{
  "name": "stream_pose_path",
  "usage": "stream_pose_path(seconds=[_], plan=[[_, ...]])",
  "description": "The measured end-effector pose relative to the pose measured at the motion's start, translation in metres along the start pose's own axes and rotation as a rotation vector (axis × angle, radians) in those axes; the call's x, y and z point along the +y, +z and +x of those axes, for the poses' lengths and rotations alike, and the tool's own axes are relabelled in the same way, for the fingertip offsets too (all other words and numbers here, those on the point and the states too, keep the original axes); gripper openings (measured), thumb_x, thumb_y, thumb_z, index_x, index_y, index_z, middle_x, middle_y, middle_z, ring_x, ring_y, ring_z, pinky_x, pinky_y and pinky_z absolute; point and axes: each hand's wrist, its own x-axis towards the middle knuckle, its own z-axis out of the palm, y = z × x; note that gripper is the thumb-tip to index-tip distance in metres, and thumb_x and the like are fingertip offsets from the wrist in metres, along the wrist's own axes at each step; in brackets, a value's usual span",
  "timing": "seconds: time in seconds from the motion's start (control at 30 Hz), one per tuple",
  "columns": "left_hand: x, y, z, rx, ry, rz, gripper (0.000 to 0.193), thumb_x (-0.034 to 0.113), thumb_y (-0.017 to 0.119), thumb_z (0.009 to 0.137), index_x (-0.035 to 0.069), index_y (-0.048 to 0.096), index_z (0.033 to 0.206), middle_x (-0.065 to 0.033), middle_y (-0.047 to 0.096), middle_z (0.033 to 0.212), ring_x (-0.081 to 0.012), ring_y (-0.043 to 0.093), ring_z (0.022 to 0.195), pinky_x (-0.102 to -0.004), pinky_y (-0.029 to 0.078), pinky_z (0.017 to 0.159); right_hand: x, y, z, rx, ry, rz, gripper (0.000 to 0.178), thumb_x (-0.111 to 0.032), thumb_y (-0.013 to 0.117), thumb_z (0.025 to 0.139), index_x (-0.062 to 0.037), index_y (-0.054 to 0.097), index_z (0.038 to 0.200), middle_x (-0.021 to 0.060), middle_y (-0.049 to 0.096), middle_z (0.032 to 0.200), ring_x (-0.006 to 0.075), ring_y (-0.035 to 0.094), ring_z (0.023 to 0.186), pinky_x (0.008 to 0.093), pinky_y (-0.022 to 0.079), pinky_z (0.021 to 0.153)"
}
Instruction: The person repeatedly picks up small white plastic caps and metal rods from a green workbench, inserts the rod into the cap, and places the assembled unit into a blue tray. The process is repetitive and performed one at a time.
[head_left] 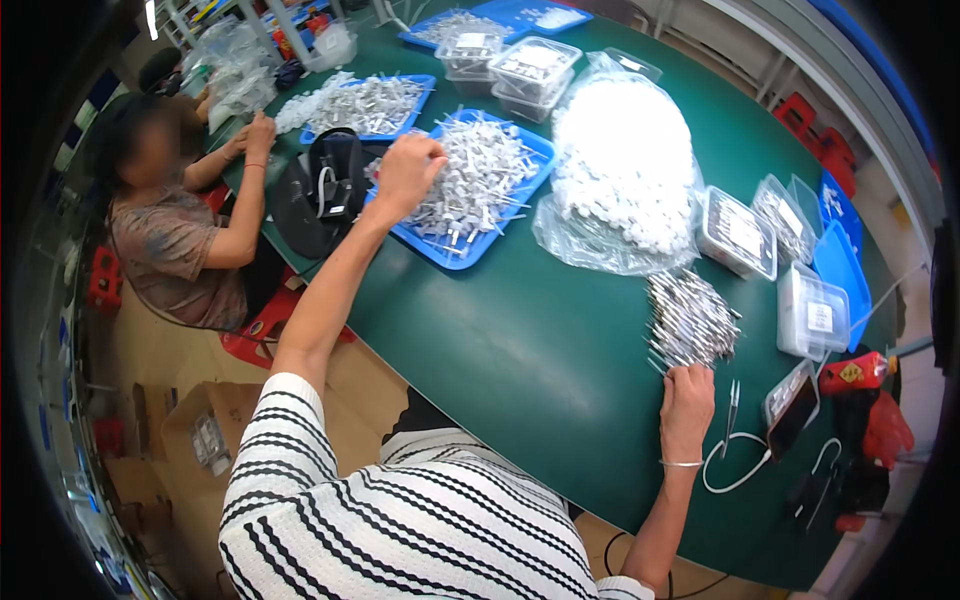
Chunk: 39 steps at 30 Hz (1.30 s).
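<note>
My left hand (408, 172) is closed, its fingers bent together over the left side of a blue tray (458, 263). Small white pieces with thin stems (480, 170) are heaped in that tray. Anything between those fingers is too small to make out. At the near edge of a loose pile of slim silver metal pins (692, 316), my right hand (687, 402) has its fingertips pinched together and touching the pile. What they grip is hidden. Between the two hands, farther back, a clear plastic bag (560, 240) lies open with many small white parts (625, 150).
Lidded clear boxes (738, 232) stand right of the bag, others (535, 68) behind it. Tweezers (733, 408), a white cable (716, 466), a phone (793, 424) and a red bottle (856, 373) lie at right. A black bag (300, 205) and a seated co-worker (185, 220) are at left.
</note>
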Motion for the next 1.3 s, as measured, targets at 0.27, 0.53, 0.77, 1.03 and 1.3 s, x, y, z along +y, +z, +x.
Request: stream_pose_path(seconds=[0.27, 0.53, 0.77, 1.03, 1.3], plan=[[0.116, 0.005, 0.013, 0.028, 0.112, -0.443, 0.007, 0.007, 0.067, 0.08, 0.005, 0.068, 0.087, -0.0103, 0.066, 0.085, -0.0248, 0.061, 0.079, -0.0341, 0.048, 0.067, 0.001, -0.022, 0.003, -0.056, 0.39, 1.287, 0.014, -0.009, 0.06, 0.091, 0.0021, 0.058, 0.099, 0.0063, 0.061, 0.093, 0.0129, 0.055, 0.087, 0.0286, 0.044, 0.074], [0.16, 0.127, 0.023, -0.266, 0.487, 0.062, 0.009, -0.004, 0.059, 0.069, -0.001, 0.055, 0.076, -0.0142, 0.057, 0.082, -0.0312, 0.061, 0.081, -0.0397, 0.051, 0.07, -0.002, 0.007, 0.001, -0.135, 0.328, 2.121, 0.028, -0.008, 0.059, 0.091, 0.0047, 0.057, 0.115, 0.0075, 0.059, 0.096, 0.0148, 0.053, 0.087, 0.0296, 0.042, 0.08], [0.188, 0.086, 0.011, -0.35, 0.319, -0.377, 0.009, 0.008, 0.066, 0.081, 0.004, 0.062, 0.088, -0.007, 0.063, 0.086, -0.0191, 0.063, 0.075, -0.0314, 0.05, 0.06, -0.005, 0.005, 0.0, 0.009, 0.481, 2.01, 0.017, -0.005, 0.059, 0.09, 0.0004, 0.061, 0.106, 0.0061, 0.06, 0.099, 0.0133, 0.053, 0.09, 0.0283, 0.043, 0.084], [0.241, 0.044, -0.075, -0.911, -0.563, -1.617, 0.016, 0.011, 0.061, 0.091, 0.002, 0.059, 0.104, -0.0084, 0.067, 0.09, -0.0114, 0.064, 0.075, -0.0215, 0.052, 0.065, -0.037, 0.011, 0.012, 0.082, 0.447, 1.968, 0.009, -0.004, 0.058, 0.089, -0.0009, 0.058, 0.097, 0.0055, 0.059, 0.096, 0.0103, 0.052, 0.082, 0.0247, 0.041, 0.073], [0.255, 0.049, -0.095, -0.839, -0.49, -1.646, 0.027, 0.01, 0.063, 0.089, -0.003, 0.061, 0.112, -0.0091, 0.067, 0.1, -0.0113, 0.063, 0.086, -0.0246, 0.051, 0.074, -0.041, 0.024, 0.009, 0.14, 0.541, 1.995, 0.01, -0.005, 0.053, 0.089, -0.0007, 0.055, 0.098, 0.0076, 0.061, 0.089, 0.0134, 0.057, 0.081, 0.0289, 0.047, 0.079]])
